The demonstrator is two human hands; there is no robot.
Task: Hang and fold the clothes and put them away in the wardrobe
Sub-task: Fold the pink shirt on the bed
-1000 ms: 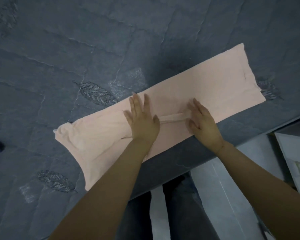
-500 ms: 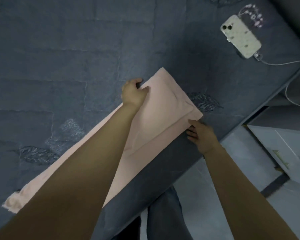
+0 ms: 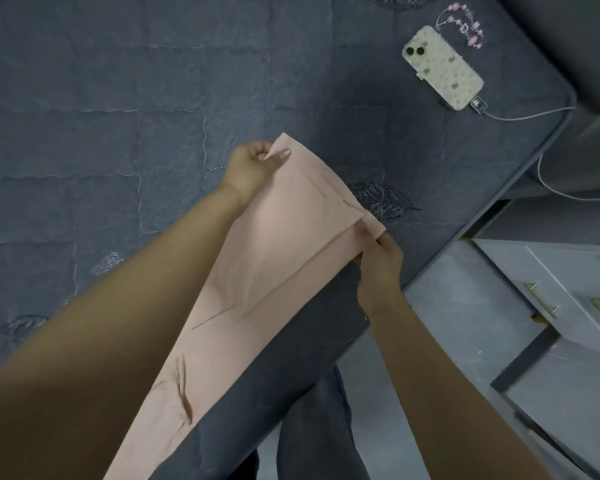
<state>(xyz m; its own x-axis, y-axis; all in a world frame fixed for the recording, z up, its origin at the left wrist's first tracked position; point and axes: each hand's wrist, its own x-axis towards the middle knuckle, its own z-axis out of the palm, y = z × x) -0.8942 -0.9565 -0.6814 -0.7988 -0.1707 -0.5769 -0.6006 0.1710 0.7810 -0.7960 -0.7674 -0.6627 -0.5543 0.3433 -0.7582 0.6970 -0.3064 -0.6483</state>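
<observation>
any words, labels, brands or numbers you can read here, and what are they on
None can be read.
Phone: the case shows only a small pattern, no words.
Charm strap beside the phone: beads that may carry letters, too small and blurred to read.
Pink garment, bedcover, drawers: no text shows.

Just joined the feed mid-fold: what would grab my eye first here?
The long pink garment runs diagonally across the middle, its far end lifted off the dark grey quilted bed. The left hand pinches one far corner and the right hand grips the other at the bed's edge. At upper right a phone in a pale patterned case lies on the bed, plugged into a white cable.
</observation>
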